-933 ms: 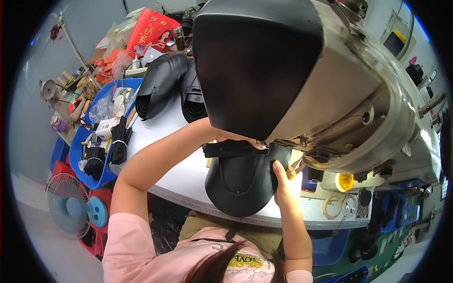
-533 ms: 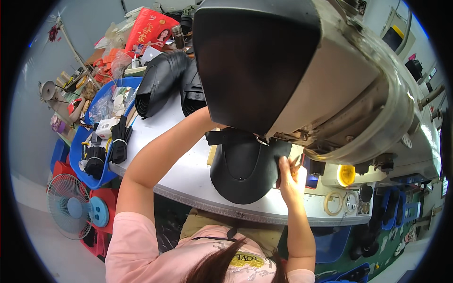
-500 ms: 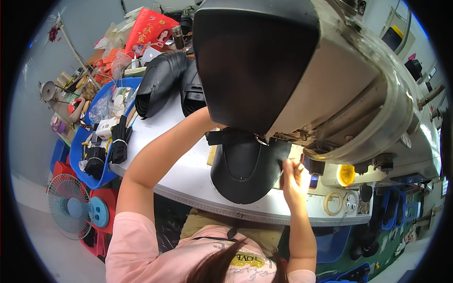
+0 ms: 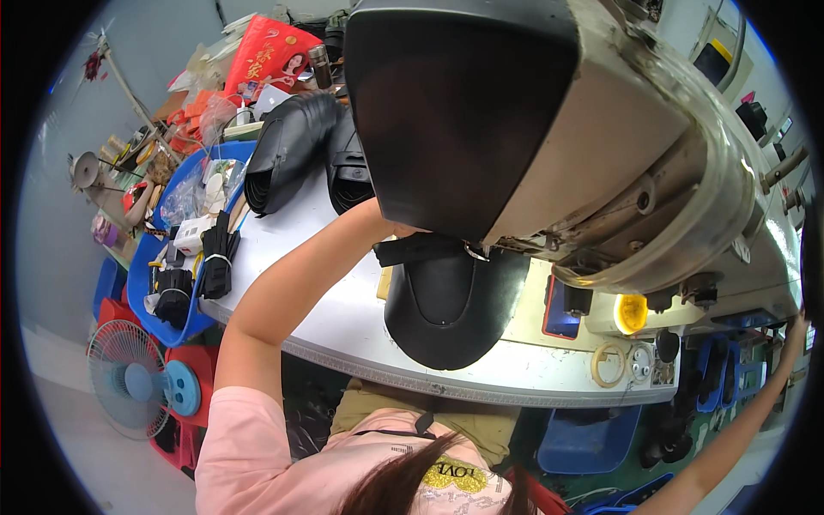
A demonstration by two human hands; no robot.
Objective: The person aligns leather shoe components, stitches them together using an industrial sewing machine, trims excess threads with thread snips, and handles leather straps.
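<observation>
- I've got the left hand [image 4: 396,230] up under the big grey sewing machine head [image 4: 549,137]; most of it is hidden behind the housing, so I cannot tell whether the fingers are spread or pinched.
- It sits right at the black strap [image 4: 416,249] laid across the top of the rounded black leather piece [image 4: 451,305].
- That leather piece lies on the white table [image 4: 343,318], near its front edge, partly tucked under the machine.
- My right hand [image 4: 796,328] is far out past the table's right end, arm stretched; too small and dim at the rim for me to say what the fingers are doing.
- Rolled black leather pieces [image 4: 296,150] stand towards the table's far left corner.
- A blue plastic tray of black straps [image 4: 184,257] hangs off the left edge.
</observation>
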